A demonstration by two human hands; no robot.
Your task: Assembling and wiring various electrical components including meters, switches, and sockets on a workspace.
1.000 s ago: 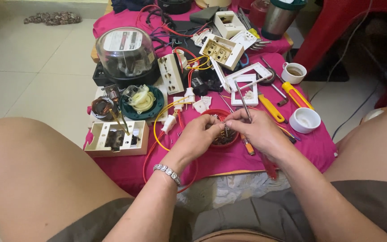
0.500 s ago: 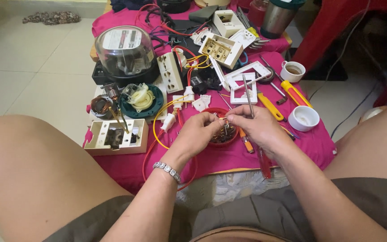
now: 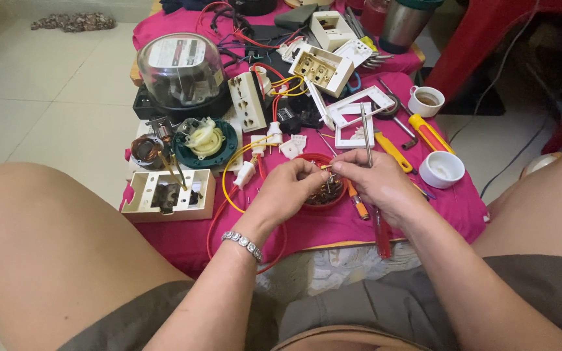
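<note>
Your left hand [image 3: 287,192] and right hand [image 3: 375,182] pinch one small brass part [image 3: 326,168] above the shallow red bowl [image 3: 323,193]; the right also grips a slim metal screwdriver [image 3: 365,133].

The person wears 1 silver link bracelet [image 3: 242,241] on the left wrist and olive-grey shorts [image 3: 385,305]; arms and knees are bare.
</note>
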